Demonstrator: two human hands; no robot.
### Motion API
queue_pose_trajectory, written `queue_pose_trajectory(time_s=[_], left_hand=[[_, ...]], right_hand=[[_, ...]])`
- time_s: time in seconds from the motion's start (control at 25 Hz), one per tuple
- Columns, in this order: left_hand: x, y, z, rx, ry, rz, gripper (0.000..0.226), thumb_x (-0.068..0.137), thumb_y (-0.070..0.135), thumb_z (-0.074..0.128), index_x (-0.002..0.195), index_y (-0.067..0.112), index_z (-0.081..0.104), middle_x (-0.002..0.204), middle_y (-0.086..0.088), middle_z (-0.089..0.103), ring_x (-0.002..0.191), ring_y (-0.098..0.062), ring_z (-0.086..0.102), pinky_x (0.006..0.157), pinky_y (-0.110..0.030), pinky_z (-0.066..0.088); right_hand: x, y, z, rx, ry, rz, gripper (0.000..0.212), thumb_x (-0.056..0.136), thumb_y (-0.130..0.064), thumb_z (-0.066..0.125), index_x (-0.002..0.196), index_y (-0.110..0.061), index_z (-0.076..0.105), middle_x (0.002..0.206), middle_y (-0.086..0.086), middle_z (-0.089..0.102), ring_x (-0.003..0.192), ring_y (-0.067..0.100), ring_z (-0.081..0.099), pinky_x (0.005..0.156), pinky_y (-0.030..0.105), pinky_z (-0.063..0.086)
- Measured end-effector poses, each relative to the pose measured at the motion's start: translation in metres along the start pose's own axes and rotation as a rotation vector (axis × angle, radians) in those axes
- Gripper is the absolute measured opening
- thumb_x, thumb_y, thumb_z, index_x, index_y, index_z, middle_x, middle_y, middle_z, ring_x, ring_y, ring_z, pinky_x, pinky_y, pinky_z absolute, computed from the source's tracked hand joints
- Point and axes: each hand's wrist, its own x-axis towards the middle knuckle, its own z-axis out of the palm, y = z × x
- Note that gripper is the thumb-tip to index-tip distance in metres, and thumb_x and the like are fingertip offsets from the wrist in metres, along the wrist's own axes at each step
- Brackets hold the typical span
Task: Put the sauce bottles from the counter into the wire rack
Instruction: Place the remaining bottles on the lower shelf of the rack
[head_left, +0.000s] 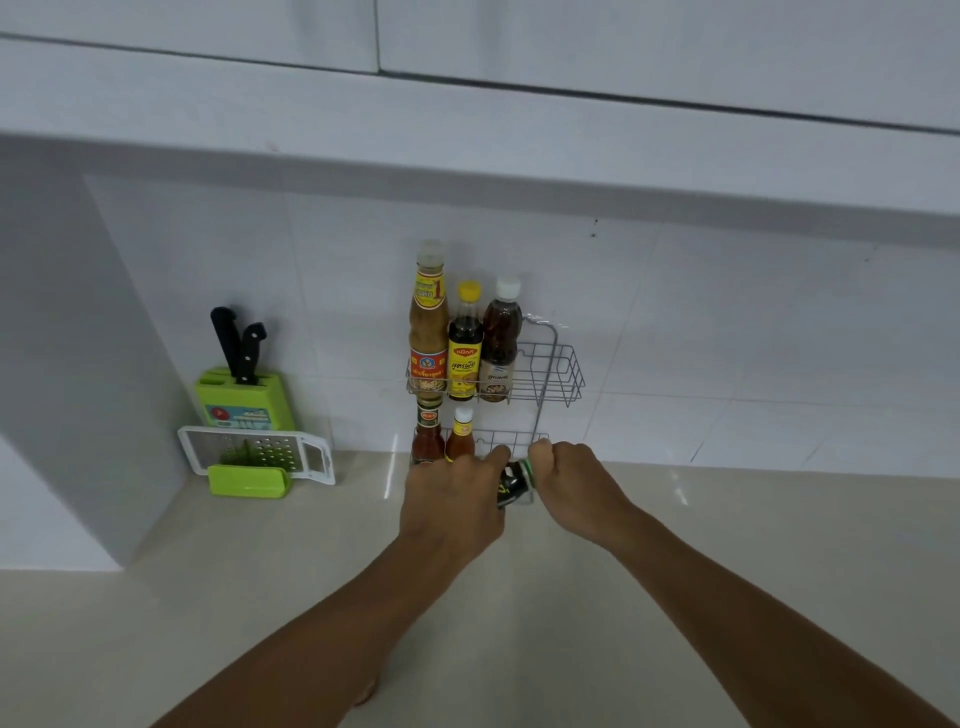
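— both hands are up at the wall. left hand (457, 499) is wrapped around the body of a dark bottle (514, 486), and the right hand (569, 480) is clenched over its top end, near the green-and-white band. the bottle is tilted, lifted just off the tabletop (727, 571).

— where is it compared with the wire rack (550, 371)?

— right in front of the lower tier, at the open right-hand part of it. whether it touches the wire i cannot tell; the hands cover that spot.

— what is already in the rack?

— upper tier, left to right: a tall brown sauce bottle (429, 332) with a clear cap, a dark bottle with a yellow cap (465, 348), and a brown bottle with a white cap (500, 343). all three upright, packed to the left, with the right side of that tier bare. lower tier: a red sauce bottle (428, 439) and next to it a small orange-red bottle with a white cap (461, 436), both upright, partly behind the left hand.

— anything else on the tabletop?

— at the left corner by the wall, a green knife block (244, 400) holding two black-handled knives, and a white grater (260, 452) with a green piece lying in front of it. well apart from the rack.
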Motion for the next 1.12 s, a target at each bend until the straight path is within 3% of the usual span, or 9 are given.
queue_pose_trajectory(time_s=[0.12,0.24,0.36,0.48,0.64,0.72,0.84,1.0,1.12], left_hand=[[0.018,-0.015,0.008,-0.072,-0.026,-0.052,0.046,0.082,0.045,0.066,0.121,0.026,0.052,0.109,-0.002,0.067,0.098,-0.028,0.066,0.075,-0.035,0.050],[0.034,-0.035,0.022,-0.266,-0.174,-0.170,0.067,0.069,0.063,0.069,0.122,0.027,0.050,0.111,0.002,0.067,0.102,-0.025,0.064,0.078,-0.038,0.056],[0.040,-0.059,0.036,-0.521,-0.416,-0.074,0.076,0.064,0.050,0.082,0.123,0.028,0.039,0.115,0.004,0.056,0.108,-0.020,0.057,0.084,-0.041,0.056],[0.046,-0.093,0.052,-0.765,-0.599,-0.095,0.090,0.063,0.039,0.090,0.133,0.029,0.034,0.125,0.006,0.050,0.114,-0.013,0.054,0.090,-0.028,0.051],[0.052,-0.155,0.114,-0.758,-0.610,-0.486,0.065,0.079,0.036,0.078,0.133,0.020,0.046,0.129,-0.004,0.058,0.109,-0.017,0.060,0.081,-0.026,0.050],[0.051,-0.166,0.142,-0.797,-0.616,-0.599,0.059,0.087,0.026,0.070,0.140,0.018,0.045,0.141,-0.008,0.055,0.122,-0.022,0.057,0.095,-0.032,0.051],[0.054,-0.157,0.166,-0.914,-0.631,-0.644,0.066,0.090,0.014,0.059,0.151,0.018,0.033,0.155,-0.007,0.042,0.139,-0.024,0.044,0.108,-0.032,0.041],[0.057,-0.145,0.180,-0.976,-0.576,-0.634,0.067,0.086,0.013,0.054,0.149,0.030,0.036,0.149,-0.001,0.051,0.135,-0.021,0.049,0.106,-0.033,0.044],[0.058,-0.148,0.184,-0.977,-0.558,-0.633,0.070,0.087,0.006,0.046,0.151,0.030,0.034,0.149,0.001,0.050,0.137,-0.019,0.047,0.103,-0.025,0.039]], right_hand=[[0.014,-0.006,-0.001,0.407,-0.045,0.139,0.049,0.107,-0.037,0.030,0.069,-0.011,0.047,0.055,0.009,0.053,0.042,0.015,0.055,0.048,0.031,0.042],[0.023,-0.011,0.009,0.868,-0.234,0.330,0.050,0.091,-0.064,0.056,0.101,-0.014,0.060,0.073,0.013,0.066,0.054,0.026,0.069,0.047,0.028,0.051],[0.030,-0.002,0.035,1.063,-0.249,0.381,0.044,0.084,-0.047,0.077,0.110,-0.012,0.071,0.095,0.012,0.077,0.068,0.031,0.072,0.054,0.031,0.052],[0.043,0.027,0.056,1.168,-0.140,0.459,0.032,0.089,-0.029,0.076,0.112,-0.008,0.073,0.104,0.015,0.079,0.087,0.035,0.077,0.071,0.040,0.061],[0.068,0.071,0.079,0.888,0.210,0.531,0.022,0.082,-0.024,0.083,0.103,-0.017,0.078,0.096,0.006,0.079,0.089,0.023,0.076,0.080,0.036,0.062],[0.082,0.080,0.089,0.684,0.259,0.520,0.022,0.081,-0.024,0.082,0.102,-0.021,0.075,0.092,-0.004,0.075,0.091,0.017,0.070,0.075,0.027,0.054],[0.109,0.086,0.109,0.595,0.172,0.449,0.027,0.083,-0.018,0.079,0.109,-0.017,0.070,0.100,0.000,0.074,0.094,0.018,0.069,0.068,0.018,0.047],[0.139,0.093,0.129,0.449,-0.010,0.396,0.036,0.082,-0.016,0.078,0.116,-0.013,0.069,0.110,0.004,0.071,0.095,0.020,0.069,0.073,0.023,0.050],[0.155,0.093,0.134,0.372,-0.120,0.343,0.036,0.080,-0.015,0.080,0.114,-0.013,0.069,0.104,-0.003,0.069,0.091,0.015,0.068,0.064,0.015,0.045]])
